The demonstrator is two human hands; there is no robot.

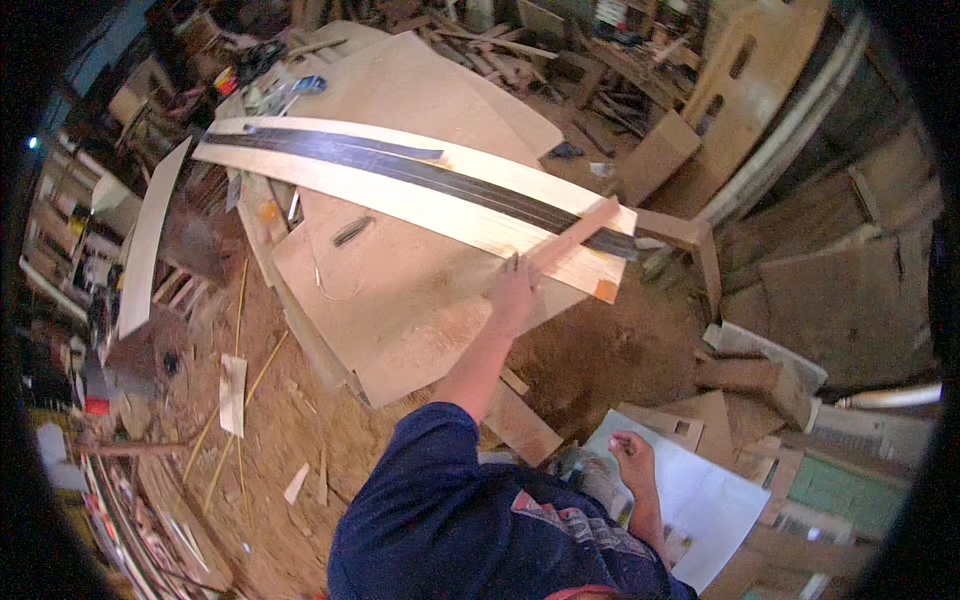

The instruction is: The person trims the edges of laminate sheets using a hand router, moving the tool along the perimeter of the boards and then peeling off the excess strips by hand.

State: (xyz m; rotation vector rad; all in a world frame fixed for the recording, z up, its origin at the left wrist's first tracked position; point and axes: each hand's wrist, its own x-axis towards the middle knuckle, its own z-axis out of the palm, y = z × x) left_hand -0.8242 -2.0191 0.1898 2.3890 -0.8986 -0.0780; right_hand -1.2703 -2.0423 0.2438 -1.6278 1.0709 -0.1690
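Observation:
A long pale wooden board (400,195) lies across the worktable, with black strips (480,197) running along its length. Across the board's near right end rests a short brown wooden strip (572,240). My left hand (515,292), slightly blurred, is closed on the near end of that strip, at the board's edge. Orange-brown tape or a stain (605,289) marks the board's corner. My right hand (634,462) is held low by my body, its fingers curled and thumb close to the index finger. Anything in that pinch is too small to make out.
Brown sheets (420,340) cover the table, with a dark coil (352,231) on them. A white sheet (710,500) lies below my right hand. Wood scraps (231,396) litter the dirt floor at left. A slotted wooden panel (745,80) leans at the far right.

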